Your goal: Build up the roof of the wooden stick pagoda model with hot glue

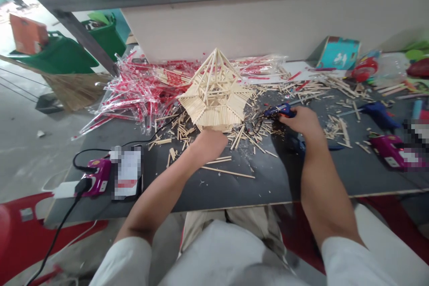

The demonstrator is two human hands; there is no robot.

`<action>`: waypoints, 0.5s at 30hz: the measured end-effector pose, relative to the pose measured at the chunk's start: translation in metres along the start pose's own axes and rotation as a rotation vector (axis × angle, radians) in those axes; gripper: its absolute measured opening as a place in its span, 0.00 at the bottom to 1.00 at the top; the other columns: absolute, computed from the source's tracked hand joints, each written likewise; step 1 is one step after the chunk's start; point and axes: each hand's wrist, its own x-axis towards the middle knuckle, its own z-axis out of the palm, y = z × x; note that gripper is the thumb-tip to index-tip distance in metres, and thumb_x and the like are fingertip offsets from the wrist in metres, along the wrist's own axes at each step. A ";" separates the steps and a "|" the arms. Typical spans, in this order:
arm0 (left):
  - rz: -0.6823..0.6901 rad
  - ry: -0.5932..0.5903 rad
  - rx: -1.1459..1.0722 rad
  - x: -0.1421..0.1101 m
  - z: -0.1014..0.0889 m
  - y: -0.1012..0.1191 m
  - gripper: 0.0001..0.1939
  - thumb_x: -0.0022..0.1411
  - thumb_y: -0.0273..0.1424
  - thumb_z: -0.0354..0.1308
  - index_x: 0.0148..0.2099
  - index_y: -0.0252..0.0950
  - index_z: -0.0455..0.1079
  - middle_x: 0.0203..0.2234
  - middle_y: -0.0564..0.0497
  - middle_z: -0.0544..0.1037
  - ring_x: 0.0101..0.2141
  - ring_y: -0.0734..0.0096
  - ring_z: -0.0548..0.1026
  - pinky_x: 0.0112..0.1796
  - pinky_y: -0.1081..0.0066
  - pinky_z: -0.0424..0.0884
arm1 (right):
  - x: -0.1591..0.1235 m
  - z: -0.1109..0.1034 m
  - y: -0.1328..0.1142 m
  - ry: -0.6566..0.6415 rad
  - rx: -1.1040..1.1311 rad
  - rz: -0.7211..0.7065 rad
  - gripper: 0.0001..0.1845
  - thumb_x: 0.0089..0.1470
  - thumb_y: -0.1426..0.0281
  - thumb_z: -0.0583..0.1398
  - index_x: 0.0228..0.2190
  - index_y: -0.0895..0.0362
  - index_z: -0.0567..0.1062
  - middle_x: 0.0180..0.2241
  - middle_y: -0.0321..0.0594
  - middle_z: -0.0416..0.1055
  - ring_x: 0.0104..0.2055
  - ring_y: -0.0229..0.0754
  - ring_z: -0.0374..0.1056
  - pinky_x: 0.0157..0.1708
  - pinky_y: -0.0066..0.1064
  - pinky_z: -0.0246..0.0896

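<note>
A roof-shaped model of thin wooden sticks (215, 94) stands in the middle of the dark table (268, 183). My left hand (210, 141) is at the model's near edge and touches its base, fingers hidden under it. My right hand (300, 119) is closed around a blue glue gun (280, 110), whose nozzle points left toward the model. Cut stick pieces (250, 134) lie scattered between both hands.
Red and clear stick wrappers (140, 89) pile up at the back left. A purple glue gun (97, 176) with a black cable lies front left, another purple one (390, 149) at the right, a blue one (378, 114) behind it. A teal box (338, 52) leans on the wall.
</note>
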 end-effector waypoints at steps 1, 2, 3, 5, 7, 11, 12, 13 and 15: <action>0.009 -0.004 0.015 -0.001 -0.004 0.001 0.15 0.58 0.14 0.53 0.38 0.26 0.81 0.28 0.36 0.82 0.35 0.54 0.84 0.35 0.66 0.74 | -0.001 -0.001 -0.001 0.025 0.007 0.012 0.29 0.49 0.53 0.65 0.46 0.61 0.81 0.46 0.57 0.80 0.49 0.63 0.76 0.48 0.45 0.69; 0.021 -0.007 0.028 -0.003 -0.007 0.002 0.14 0.58 0.14 0.54 0.37 0.26 0.81 0.27 0.38 0.82 0.33 0.57 0.84 0.33 0.67 0.72 | -0.002 -0.002 -0.002 0.058 0.025 0.027 0.30 0.49 0.53 0.65 0.47 0.62 0.80 0.47 0.59 0.79 0.50 0.64 0.75 0.49 0.46 0.68; 0.034 -0.009 0.037 -0.004 -0.010 0.003 0.14 0.59 0.15 0.54 0.37 0.27 0.81 0.27 0.39 0.81 0.31 0.59 0.83 0.32 0.68 0.70 | -0.003 -0.002 -0.003 0.099 0.058 0.046 0.30 0.49 0.53 0.65 0.47 0.62 0.79 0.47 0.60 0.79 0.50 0.65 0.75 0.50 0.46 0.68; 0.053 -0.005 0.050 -0.005 -0.013 0.004 0.14 0.60 0.16 0.55 0.38 0.28 0.82 0.27 0.42 0.82 0.31 0.63 0.82 0.32 0.70 0.68 | -0.005 -0.003 -0.005 0.204 0.163 0.100 0.28 0.49 0.52 0.65 0.46 0.60 0.76 0.46 0.60 0.78 0.49 0.64 0.74 0.49 0.46 0.66; 0.048 0.009 0.060 -0.003 -0.011 0.004 0.12 0.62 0.18 0.57 0.40 0.30 0.82 0.31 0.42 0.83 0.35 0.62 0.83 0.34 0.70 0.70 | -0.005 -0.003 -0.007 0.332 0.316 0.168 0.25 0.48 0.52 0.66 0.42 0.55 0.72 0.42 0.57 0.77 0.44 0.61 0.73 0.45 0.45 0.65; -0.021 0.026 0.072 0.006 0.000 0.003 0.13 0.66 0.34 0.66 0.43 0.27 0.82 0.38 0.34 0.84 0.45 0.47 0.84 0.42 0.61 0.76 | -0.003 0.000 -0.010 0.530 0.532 0.225 0.29 0.39 0.55 0.71 0.35 0.47 0.60 0.32 0.41 0.69 0.34 0.49 0.64 0.38 0.40 0.58; -0.032 0.013 0.067 0.009 0.004 0.003 0.16 0.65 0.38 0.68 0.42 0.26 0.82 0.38 0.32 0.84 0.45 0.44 0.84 0.43 0.58 0.77 | -0.002 0.001 -0.011 0.551 0.550 0.220 0.31 0.37 0.55 0.72 0.34 0.46 0.59 0.30 0.38 0.67 0.33 0.47 0.62 0.37 0.39 0.56; -0.036 -0.001 0.060 0.011 0.007 0.004 0.18 0.63 0.39 0.70 0.42 0.25 0.82 0.38 0.31 0.85 0.45 0.42 0.84 0.44 0.57 0.78 | -0.002 0.001 -0.012 0.563 0.561 0.211 0.32 0.36 0.55 0.72 0.34 0.46 0.58 0.30 0.36 0.66 0.33 0.46 0.61 0.36 0.38 0.55; -0.033 -0.025 0.039 0.014 0.014 0.007 0.14 0.61 0.34 0.71 0.43 0.26 0.82 0.39 0.31 0.85 0.45 0.44 0.84 0.45 0.58 0.79 | -0.002 0.001 -0.015 0.584 0.589 0.178 0.31 0.35 0.54 0.73 0.33 0.46 0.61 0.29 0.35 0.65 0.32 0.45 0.60 0.36 0.38 0.53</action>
